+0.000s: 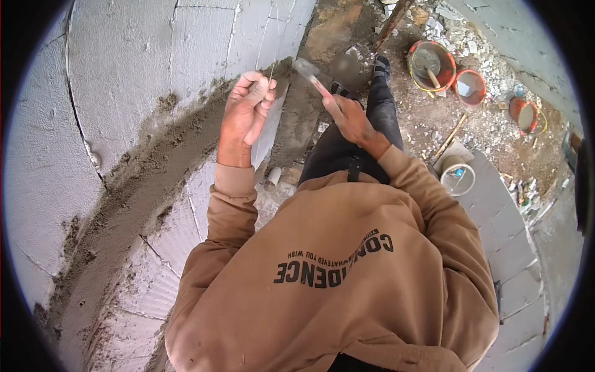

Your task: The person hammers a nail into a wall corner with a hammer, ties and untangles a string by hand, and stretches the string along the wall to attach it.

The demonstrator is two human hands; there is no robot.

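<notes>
My left hand (246, 111) is raised beside the wall, its fingers closed on a thin string (273, 46) that runs up past the top of the view. Something pale shows between the fingers, too unclear to name. Farther right, my right hand (354, 119) grips a hammer-like tool (315, 79) with a blurred pale head and a reddish handle. Its head points up and left, apart from my left hand. Wet grey mortar (133, 177) lies in a long band along the foot of the grey block wall (133, 68).
Orange-rimmed buckets (455, 62) stand at the upper right, one with a handled tool inside. A white bucket (472, 180) sits on the right near pale blocks (496, 211). Rubble (437, 28) and a stick (450, 133) lie on the ground. A white cylinder (274, 176) is near my left sleeve.
</notes>
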